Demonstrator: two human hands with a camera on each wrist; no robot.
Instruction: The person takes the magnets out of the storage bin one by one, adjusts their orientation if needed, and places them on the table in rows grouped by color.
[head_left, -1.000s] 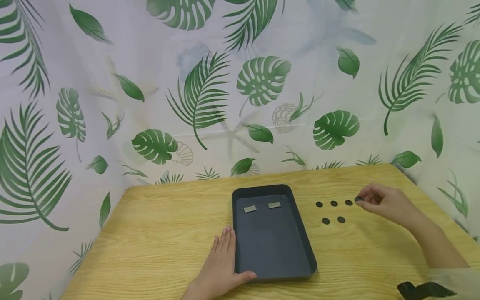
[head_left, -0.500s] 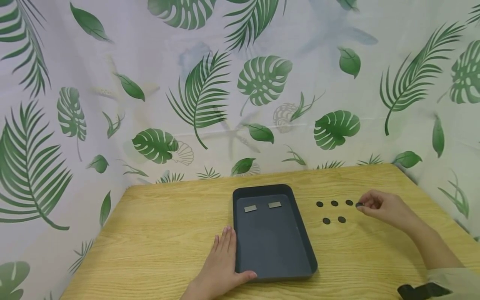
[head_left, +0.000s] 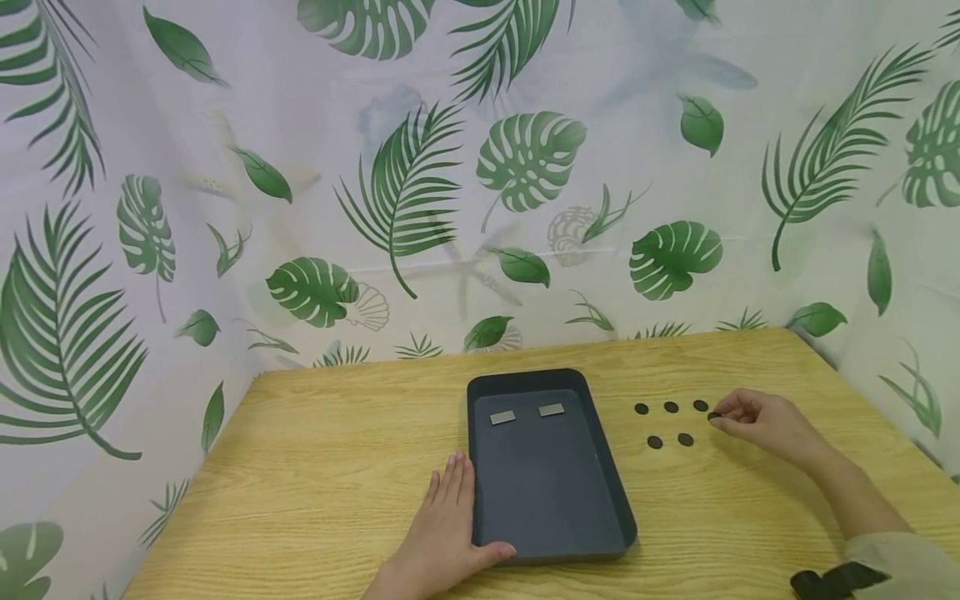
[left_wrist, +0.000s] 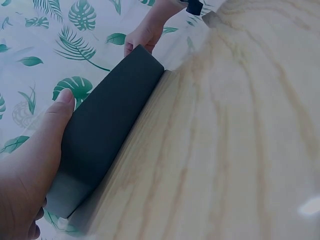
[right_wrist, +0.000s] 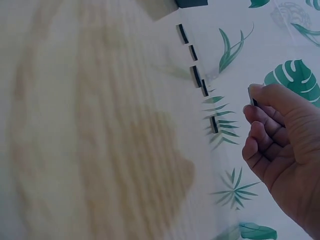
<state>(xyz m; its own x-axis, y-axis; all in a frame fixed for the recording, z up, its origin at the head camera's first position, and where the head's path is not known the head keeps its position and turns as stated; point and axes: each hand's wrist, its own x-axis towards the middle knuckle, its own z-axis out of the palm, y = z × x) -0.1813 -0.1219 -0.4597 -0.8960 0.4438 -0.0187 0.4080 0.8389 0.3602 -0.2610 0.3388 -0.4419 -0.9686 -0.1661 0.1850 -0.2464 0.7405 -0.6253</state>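
A dark grey rectangular tray lies on the wooden table. Inside, near its far end, are two small silvery rectangular plates. Along the tray's left side rests my left hand, fingers straight, thumb at the near rim; the left wrist view shows that thumb against the tray's outer wall. My right hand pinches a small black disc between thumb and fingertips, above the table. Several like black discs lie to the tray's right in two rows, beside the right hand.
The pale wooden table is backed by a white cloth with green leaf prints, which also hangs at both sides. A black strap sits at the right sleeve.
My right hand has come lower and slightly nearer, with the black disc still in its pinch. The left hand, the tray and the discs on the table stay in place.
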